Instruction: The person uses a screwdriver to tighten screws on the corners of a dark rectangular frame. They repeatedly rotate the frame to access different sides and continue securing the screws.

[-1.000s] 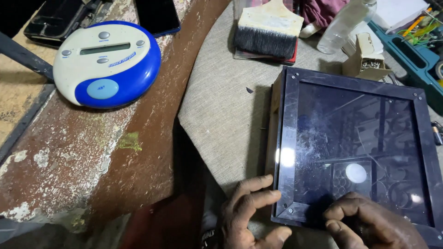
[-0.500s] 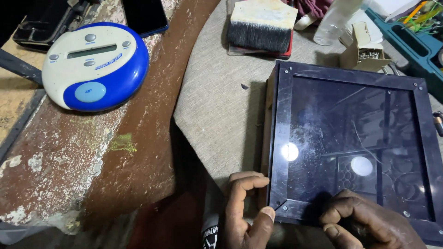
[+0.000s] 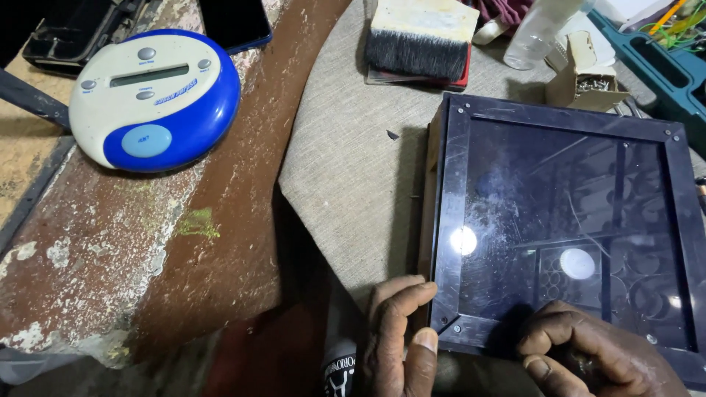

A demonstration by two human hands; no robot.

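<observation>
The left hand [image 3: 397, 334] lay at the near left corner of a square black-framed panel with a dark, glossy, scratched face [image 3: 566, 220]. Its fingers [image 3: 401, 298] were loosely curled and pressed against the frame's left edge, while the thumb tip rested just beside the corner; it clasped nothing, only braced the frame. The right hand [image 3: 588, 353] sat on the near rail of the same frame, curled into a loose fist with the knuckles up. Whether it pinched a small tool could not be told, since the fingertips were tucked under.

The panel rested flat on a grey woven cloth [image 3: 353, 154] draped over a worn, reddish-brown wooden bench top [image 3: 220, 242]. Two bright round reflections showed on the glossy face.

Well apart to the left on the bench sat a round white and blue plastic device with a narrow display and small buttons [image 3: 154, 95]. Beyond the panel, on the cloth, lay a wide black-bristled brush with a pale wooden block [image 3: 419, 37], and near it a small open cardboard box [image 3: 581, 73]. A teal plastic tray [image 3: 662, 66] stood at the far right.
</observation>
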